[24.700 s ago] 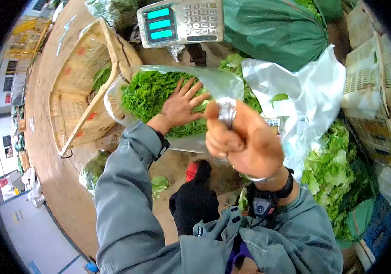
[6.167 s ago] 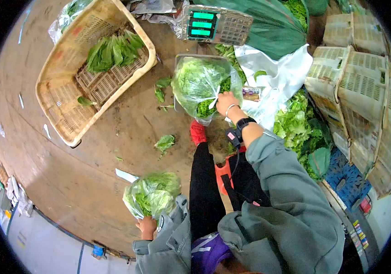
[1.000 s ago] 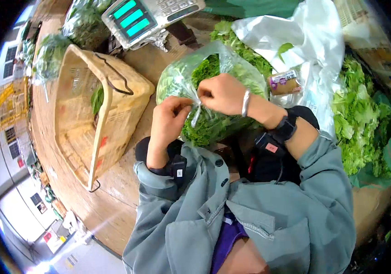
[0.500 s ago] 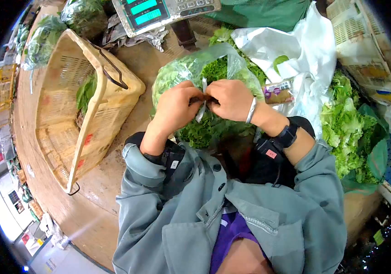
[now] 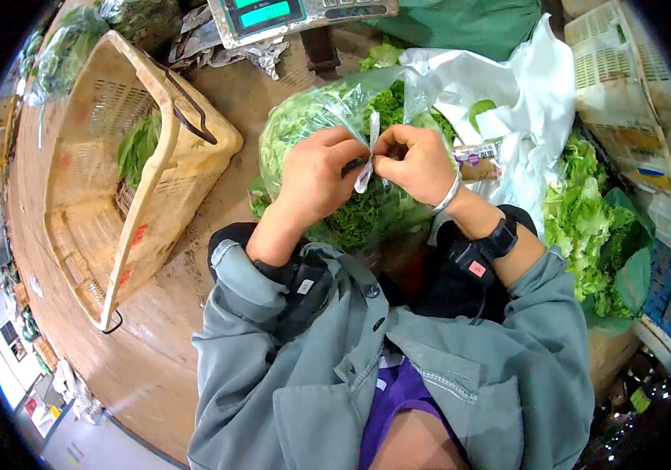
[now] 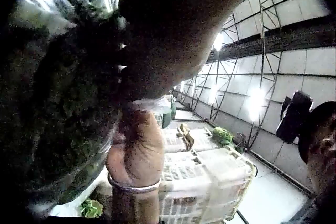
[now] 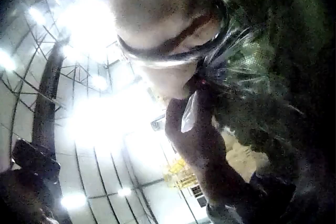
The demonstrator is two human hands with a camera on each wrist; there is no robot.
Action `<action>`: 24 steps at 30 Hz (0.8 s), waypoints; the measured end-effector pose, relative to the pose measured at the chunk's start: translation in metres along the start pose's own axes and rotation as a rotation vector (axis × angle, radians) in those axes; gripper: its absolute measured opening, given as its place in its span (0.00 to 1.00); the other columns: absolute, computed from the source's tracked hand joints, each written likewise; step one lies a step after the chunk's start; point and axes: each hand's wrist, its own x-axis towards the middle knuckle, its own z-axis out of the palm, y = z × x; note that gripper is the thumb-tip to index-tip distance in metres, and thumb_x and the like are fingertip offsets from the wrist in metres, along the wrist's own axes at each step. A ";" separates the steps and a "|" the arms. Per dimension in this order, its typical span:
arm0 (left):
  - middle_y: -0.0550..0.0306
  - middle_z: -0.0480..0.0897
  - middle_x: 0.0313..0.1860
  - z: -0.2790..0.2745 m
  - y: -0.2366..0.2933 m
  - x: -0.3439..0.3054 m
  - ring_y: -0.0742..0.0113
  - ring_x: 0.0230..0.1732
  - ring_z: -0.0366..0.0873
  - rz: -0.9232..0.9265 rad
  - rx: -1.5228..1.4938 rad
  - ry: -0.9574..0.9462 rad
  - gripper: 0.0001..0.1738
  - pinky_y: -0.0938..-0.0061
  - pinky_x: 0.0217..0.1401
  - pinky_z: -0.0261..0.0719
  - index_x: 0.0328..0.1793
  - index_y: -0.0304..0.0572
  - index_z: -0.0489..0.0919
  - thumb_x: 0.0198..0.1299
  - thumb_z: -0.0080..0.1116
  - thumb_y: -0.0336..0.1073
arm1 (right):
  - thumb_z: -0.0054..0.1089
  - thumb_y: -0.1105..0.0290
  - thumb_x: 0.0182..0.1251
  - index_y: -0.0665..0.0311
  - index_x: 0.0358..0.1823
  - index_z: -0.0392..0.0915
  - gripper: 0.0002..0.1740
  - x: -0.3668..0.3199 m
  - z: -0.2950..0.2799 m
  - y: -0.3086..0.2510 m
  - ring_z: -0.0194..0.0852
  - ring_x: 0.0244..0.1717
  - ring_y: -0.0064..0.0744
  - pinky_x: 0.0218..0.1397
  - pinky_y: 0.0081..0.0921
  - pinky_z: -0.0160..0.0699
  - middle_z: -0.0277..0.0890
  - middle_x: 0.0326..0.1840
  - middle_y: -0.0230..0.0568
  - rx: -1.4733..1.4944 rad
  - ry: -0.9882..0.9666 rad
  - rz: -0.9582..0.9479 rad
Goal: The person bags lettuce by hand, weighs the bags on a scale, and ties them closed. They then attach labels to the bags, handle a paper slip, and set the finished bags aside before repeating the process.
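Sitting between the basket [image 5: 190, 172] and the white plastic [image 5: 539, 86], the clear bag of leafy greens [image 5: 296, 117] is right in front of the person, so it seems best to let it rest there rather than hang from its neck. The left hand [image 5: 312, 176] and right hand [image 5: 422, 168] meet at that neck, fingers curled in and pinching the white tie [image 5: 374, 129]; which strand each one has is hidden. Even tugs, kept close to the neck, should snug it without tearing the thin film. The small end poking up is best kept out of the pinch.
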 end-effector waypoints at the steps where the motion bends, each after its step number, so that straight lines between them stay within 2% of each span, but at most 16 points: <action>1: 0.53 0.76 0.28 -0.001 0.001 -0.001 0.55 0.32 0.75 -0.004 -0.017 -0.036 0.12 0.70 0.33 0.73 0.32 0.39 0.77 0.36 0.61 0.24 | 0.60 0.70 0.43 0.70 0.25 0.77 0.10 0.002 -0.004 0.002 0.75 0.23 0.30 0.30 0.24 0.73 0.76 0.20 0.43 -0.017 -0.072 -0.032; 3: 0.53 0.76 0.28 0.001 -0.001 -0.003 0.55 0.31 0.75 0.005 -0.039 -0.047 0.12 0.70 0.33 0.73 0.31 0.38 0.77 0.36 0.61 0.23 | 0.59 0.71 0.45 0.71 0.27 0.78 0.10 0.008 -0.012 0.010 0.74 0.23 0.26 0.30 0.21 0.72 0.77 0.21 0.43 0.024 -0.228 -0.041; 4: 0.52 0.76 0.28 0.004 -0.002 -0.003 0.54 0.31 0.75 0.010 -0.055 -0.064 0.12 0.70 0.33 0.73 0.31 0.37 0.77 0.36 0.60 0.22 | 0.59 0.71 0.45 0.71 0.27 0.78 0.10 0.010 -0.015 0.013 0.74 0.23 0.26 0.30 0.21 0.72 0.77 0.21 0.43 0.022 -0.222 -0.037; 6: 0.52 0.75 0.28 0.006 -0.002 -0.003 0.55 0.30 0.75 0.021 -0.070 -0.042 0.11 0.71 0.33 0.73 0.31 0.36 0.76 0.36 0.59 0.21 | 0.59 0.74 0.48 0.73 0.28 0.77 0.08 0.011 -0.015 0.016 0.71 0.24 0.18 0.29 0.17 0.70 0.76 0.22 0.37 0.128 -0.279 -0.020; 8: 0.52 0.75 0.27 0.006 -0.003 -0.004 0.56 0.29 0.75 0.002 -0.106 -0.049 0.11 0.72 0.31 0.73 0.31 0.36 0.76 0.37 0.59 0.21 | 0.58 0.73 0.48 0.72 0.29 0.78 0.09 0.010 -0.015 0.013 0.71 0.24 0.18 0.29 0.18 0.70 0.76 0.21 0.37 0.127 -0.280 -0.008; 10: 0.52 0.75 0.27 0.006 -0.003 -0.005 0.57 0.28 0.75 0.026 -0.099 -0.038 0.11 0.72 0.31 0.73 0.31 0.36 0.76 0.37 0.59 0.21 | 0.58 0.73 0.47 0.70 0.30 0.78 0.09 0.010 -0.015 0.008 0.71 0.24 0.18 0.29 0.18 0.69 0.76 0.20 0.38 -0.069 -0.243 -0.123; 12: 0.52 0.75 0.28 0.007 -0.004 -0.006 0.57 0.29 0.75 0.031 -0.128 -0.032 0.11 0.72 0.31 0.73 0.31 0.36 0.76 0.37 0.59 0.20 | 0.58 0.72 0.47 0.69 0.30 0.78 0.09 0.010 -0.016 0.010 0.70 0.22 0.18 0.28 0.18 0.69 0.75 0.20 0.39 -0.104 -0.216 -0.173; 14: 0.52 0.75 0.28 0.008 -0.005 -0.008 0.57 0.29 0.75 0.040 -0.127 -0.039 0.11 0.73 0.31 0.73 0.31 0.36 0.76 0.37 0.59 0.20 | 0.57 0.65 0.42 0.64 0.26 0.79 0.11 0.011 -0.016 0.011 0.75 0.25 0.40 0.31 0.28 0.73 0.76 0.23 0.45 -0.174 -0.246 -0.222; 15: 0.52 0.75 0.28 0.008 -0.005 -0.008 0.57 0.29 0.75 0.048 -0.121 -0.049 0.11 0.73 0.31 0.72 0.31 0.36 0.76 0.37 0.59 0.20 | 0.58 0.71 0.44 0.68 0.26 0.77 0.08 0.011 -0.015 0.010 0.72 0.20 0.24 0.26 0.20 0.69 0.76 0.20 0.40 -0.166 -0.271 -0.215; 20: 0.52 0.75 0.28 0.005 -0.001 -0.008 0.55 0.30 0.74 0.017 -0.142 -0.061 0.10 0.71 0.32 0.72 0.31 0.37 0.76 0.38 0.59 0.22 | 0.58 0.71 0.40 0.68 0.24 0.76 0.09 0.010 -0.005 0.012 0.71 0.19 0.24 0.25 0.21 0.69 0.74 0.18 0.41 -0.193 -0.197 -0.261; 22: 0.52 0.74 0.28 -0.001 0.001 -0.004 0.53 0.30 0.74 0.022 -0.149 -0.047 0.09 0.69 0.32 0.72 0.30 0.38 0.76 0.39 0.59 0.23 | 0.58 0.65 0.37 0.65 0.22 0.77 0.11 0.007 -0.004 0.008 0.75 0.24 0.43 0.30 0.30 0.73 0.75 0.21 0.47 -0.142 -0.145 -0.132; 23: 0.51 0.74 0.28 -0.008 0.003 -0.002 0.53 0.30 0.74 -0.069 -0.225 -0.116 0.08 0.69 0.33 0.72 0.31 0.38 0.76 0.41 0.59 0.24 | 0.58 0.65 0.37 0.65 0.22 0.77 0.11 0.006 -0.002 0.007 0.75 0.24 0.43 0.30 0.30 0.73 0.75 0.21 0.47 -0.145 -0.140 -0.138; 24: 0.50 0.74 0.29 -0.012 0.003 -0.001 0.53 0.31 0.73 -0.164 -0.305 -0.184 0.07 0.69 0.34 0.72 0.31 0.37 0.76 0.43 0.59 0.26 | 0.58 0.68 0.38 0.67 0.23 0.76 0.10 0.004 0.001 0.009 0.74 0.22 0.37 0.28 0.27 0.72 0.75 0.20 0.45 -0.148 -0.103 -0.171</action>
